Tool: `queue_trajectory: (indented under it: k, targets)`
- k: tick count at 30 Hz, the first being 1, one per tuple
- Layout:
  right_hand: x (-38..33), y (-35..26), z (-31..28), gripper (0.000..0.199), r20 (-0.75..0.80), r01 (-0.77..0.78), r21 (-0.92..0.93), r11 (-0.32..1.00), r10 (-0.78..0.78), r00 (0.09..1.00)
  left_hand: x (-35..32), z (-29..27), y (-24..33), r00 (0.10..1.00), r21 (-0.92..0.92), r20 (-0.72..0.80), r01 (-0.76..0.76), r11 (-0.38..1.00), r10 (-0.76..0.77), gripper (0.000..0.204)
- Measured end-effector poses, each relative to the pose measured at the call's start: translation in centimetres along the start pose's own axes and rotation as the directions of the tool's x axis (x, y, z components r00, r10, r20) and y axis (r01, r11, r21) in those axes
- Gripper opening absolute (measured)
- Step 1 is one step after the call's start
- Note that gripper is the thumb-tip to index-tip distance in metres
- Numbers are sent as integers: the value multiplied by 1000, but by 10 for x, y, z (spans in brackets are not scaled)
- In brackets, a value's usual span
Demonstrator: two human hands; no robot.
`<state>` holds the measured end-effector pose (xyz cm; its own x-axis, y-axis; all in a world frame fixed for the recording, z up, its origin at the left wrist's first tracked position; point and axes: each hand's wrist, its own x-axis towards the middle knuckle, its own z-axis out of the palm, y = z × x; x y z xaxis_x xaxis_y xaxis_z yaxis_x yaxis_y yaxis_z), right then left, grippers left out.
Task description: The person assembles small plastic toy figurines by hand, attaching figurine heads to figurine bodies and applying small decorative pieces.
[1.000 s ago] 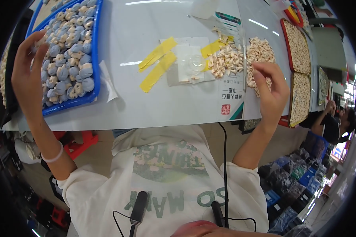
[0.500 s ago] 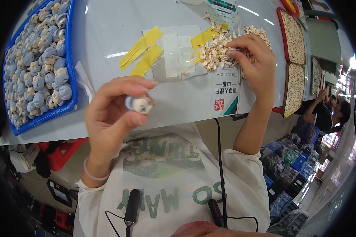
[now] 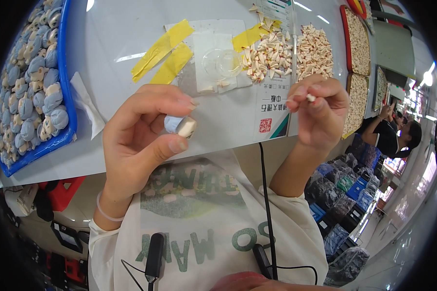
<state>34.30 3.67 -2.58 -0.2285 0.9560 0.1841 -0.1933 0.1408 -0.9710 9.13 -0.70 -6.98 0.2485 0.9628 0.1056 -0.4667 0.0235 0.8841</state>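
Note:
My left hand [image 3: 145, 131] is closed around a small doll head [image 3: 186, 127], held between thumb and fingers above the table's near edge. The head has a cream face and light blue hair, its side turned toward the camera. My right hand [image 3: 320, 109] is raised near the right of the table, pinching a tiny cream piece [image 3: 310, 98] at its fingertips. Beyond that hand lie two piles of small pointed cream pieces, a left pile [image 3: 269, 54] and a right pile [image 3: 315, 51]. A clear round dish [image 3: 221, 64] rests on white paper between the hands, farther back.
A blue tray [image 3: 69, 116] full of similar doll heads stands at the left. Yellow tape strips [image 3: 162, 51] lie beside the dish. Red-rimmed trays [image 3: 358, 43] of small pieces stand at the far right. Another person [image 3: 398, 136] sits beyond; a black cable [image 3: 266, 194] hangs before me.
My right hand has drawn back from the pile toward me with a small cream piece in its fingers. The doll head in my left hand has turned, its face now more sideways.

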Motion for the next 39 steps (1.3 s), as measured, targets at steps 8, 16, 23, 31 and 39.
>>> queue_trajectory:
  k: [8,16,23,31,39]
  targets:
    - [-10,2,42,9,161,-344,567,749,309,937,2,13,14,962,-215,-126,211,953,-242,36]
    - [-10,13,43,13,158,-291,495,819,244,957,0,13,12,969,-236,-137,170,957,-206,42]
    - [1,7,36,13,79,-196,280,940,181,980,-1,11,11,968,-279,-163,142,950,-192,44]
    - [37,-10,40,12,3,19,-495,869,-20,1000,-1,8,11,958,-325,-169,166,931,-230,45]
    - [60,-8,47,16,213,98,-811,577,135,968,2,11,11,973,-233,-129,157,960,-191,36]
